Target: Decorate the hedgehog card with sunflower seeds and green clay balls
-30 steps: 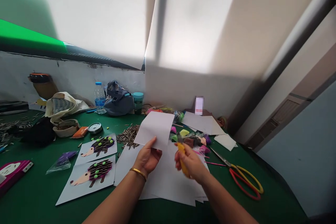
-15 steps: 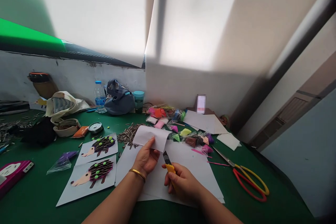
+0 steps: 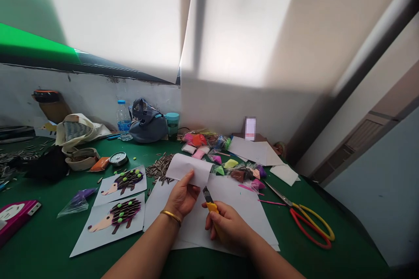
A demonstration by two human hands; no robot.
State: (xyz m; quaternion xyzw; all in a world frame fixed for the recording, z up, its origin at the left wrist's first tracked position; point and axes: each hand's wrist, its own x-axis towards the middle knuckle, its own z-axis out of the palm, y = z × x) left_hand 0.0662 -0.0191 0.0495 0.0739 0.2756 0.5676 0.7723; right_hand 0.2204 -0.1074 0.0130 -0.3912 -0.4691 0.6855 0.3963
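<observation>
My left hand (image 3: 183, 196) pinches a small curved sheet of white paper (image 3: 191, 167) between thumb and fingers, lifted above the stack. In my right hand (image 3: 225, 224) is a yellow utility knife (image 3: 211, 206), its dark blade end pointing up toward the lower right corner of that paper, with a small gap between them. Both hands are over larger white sheets (image 3: 242, 209) lying on the green table. A heap of striped sunflower seeds (image 3: 160, 168) sits just behind the left hand. Two cards with clay hedgehogs (image 3: 126, 213) lie to the left.
Large scissors (image 3: 291, 204) with red and yellow handles lie at the right. Bags of coloured clay (image 3: 240, 174) are behind the sheets. At the back stand a water bottle (image 3: 123, 124), a blue bag (image 3: 149, 126) and a teal-lidded cup (image 3: 172, 124). A round tin (image 3: 118, 159) sits left.
The paper in my left hand has tipped up very slightly. The knife stays in my right hand, almost unmoved. The view has shifted a little.
</observation>
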